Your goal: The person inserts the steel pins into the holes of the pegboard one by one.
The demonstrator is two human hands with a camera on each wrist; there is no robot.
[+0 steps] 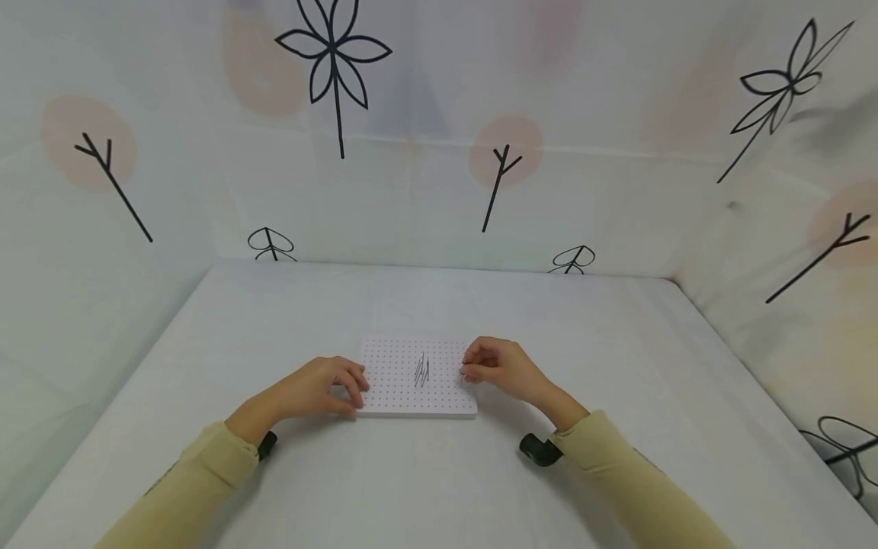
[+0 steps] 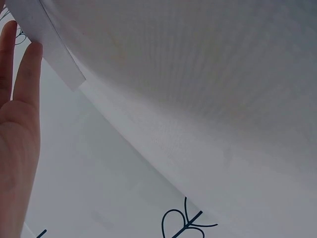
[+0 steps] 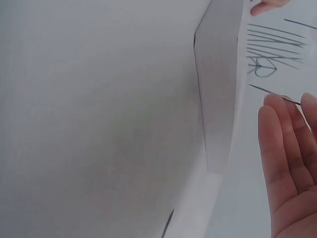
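Observation:
A white board dotted with rows of small holes lies on the table. Several thin dark needles stand clustered in its middle, some leaning; the right wrist view shows these needles rising beyond the board's edge. My right hand, over the board's right edge, pinches one thin needle between thumb and fingertips, its pointed end sticking out. On the other side my left hand rests against the board's left edge, thumb by the near corner. In the left wrist view, two fairly straight fingers touch the board's side.
The board stands on a white-covered table. Pale cloth walls with printed flowers and twigs enclose it at the back and both sides. A dark wrist camera sits under the right cuff, another dark device under the left.

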